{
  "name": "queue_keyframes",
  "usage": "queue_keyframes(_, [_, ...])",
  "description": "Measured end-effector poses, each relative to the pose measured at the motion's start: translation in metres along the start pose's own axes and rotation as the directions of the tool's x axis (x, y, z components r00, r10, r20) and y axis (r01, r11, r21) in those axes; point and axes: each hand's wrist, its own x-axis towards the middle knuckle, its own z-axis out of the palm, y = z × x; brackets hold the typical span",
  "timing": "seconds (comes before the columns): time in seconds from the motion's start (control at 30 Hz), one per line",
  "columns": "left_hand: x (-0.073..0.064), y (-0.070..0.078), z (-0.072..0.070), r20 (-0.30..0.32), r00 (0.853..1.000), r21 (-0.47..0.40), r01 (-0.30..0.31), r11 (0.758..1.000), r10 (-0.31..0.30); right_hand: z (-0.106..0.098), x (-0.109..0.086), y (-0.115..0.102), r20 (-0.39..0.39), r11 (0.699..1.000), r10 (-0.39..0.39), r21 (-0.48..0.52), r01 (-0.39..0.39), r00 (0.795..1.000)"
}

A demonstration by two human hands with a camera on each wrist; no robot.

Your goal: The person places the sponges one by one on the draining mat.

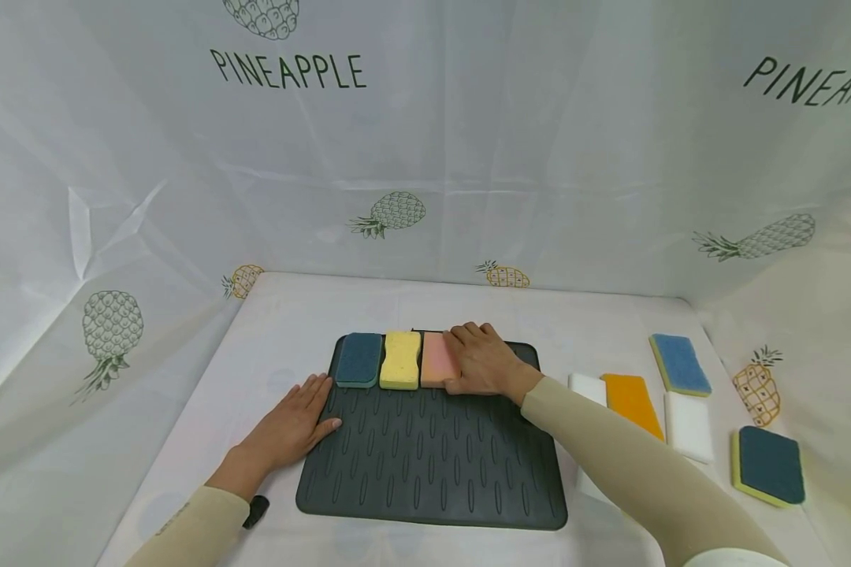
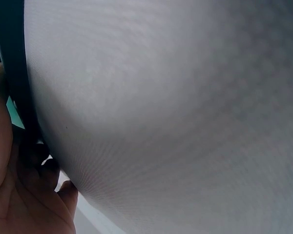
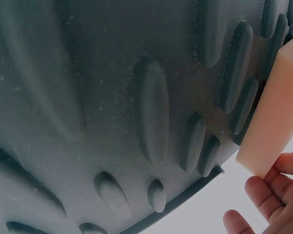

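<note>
A dark grey ribbed mat [image 1: 432, 472] lies on the white table. Along its far edge stand a dark teal sponge [image 1: 359, 358], a yellow sponge [image 1: 400, 360] with pinched-in sides, and a pink sponge [image 1: 436, 358], side by side. My right hand [image 1: 488, 362] grips the pink sponge from its right side, covering part of it; in the right wrist view, fingertips meet the edge of that sponge [image 3: 276, 107]. My left hand [image 1: 287, 429] rests with fingers extended at the mat's left edge, thumb touching the rim. In the left wrist view, its fingers [image 2: 34, 195] show beside the mat's edge.
To the right of the mat lie a white block [image 1: 587, 387], an orange piece [image 1: 633, 403], a blue sponge [image 1: 681, 364], another white block [image 1: 689, 425] and a dark green-and-yellow sponge [image 1: 769, 465]. A printed curtain [image 1: 432, 142] hangs behind the table.
</note>
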Motion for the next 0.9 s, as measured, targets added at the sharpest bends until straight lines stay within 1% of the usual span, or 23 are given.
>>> queue_keyframes(0.23, [0.001,-0.002,0.002,-0.001,1.000,0.012,0.000,1.000,0.000,-0.001,-0.001,-0.001,0.024,1.000,0.023,-0.005,-0.023,0.999])
queue_keyframes(0.33, [0.001,-0.002,0.002,0.001,1.000,0.013,-0.003,1.000,0.003,-0.006,-0.003,0.001,0.042,0.999,0.033,-0.017,-0.032,0.999])
queue_keyframes(0.43, [0.001,-0.001,0.002,0.006,1.000,0.010,-0.001,1.000,0.001,-0.014,-0.007,0.008,0.040,0.998,0.046,-0.033,-0.044,0.998])
queue_keyframes(0.57, [0.001,0.000,0.001,0.005,1.000,0.011,-0.002,1.000,0.002,-0.028,-0.018,0.023,-0.005,0.997,0.055,-0.045,-0.055,0.998])
queue_keyframes(0.7, [0.001,0.000,0.001,0.006,1.000,0.010,-0.003,1.000,0.003,-0.042,-0.036,0.041,-0.058,0.996,0.048,-0.068,-0.052,0.997])
queue_keyframes(0.8, [0.000,0.000,0.001,0.004,1.000,0.012,-0.005,1.000,0.005,-0.048,-0.054,0.054,-0.116,0.993,0.024,-0.108,-0.037,0.993])
queue_keyframes(0.9, [0.000,0.000,0.001,0.003,1.000,0.014,-0.008,1.000,0.008,-0.048,-0.074,0.067,-0.182,0.986,-0.017,-0.163,-0.014,0.983])
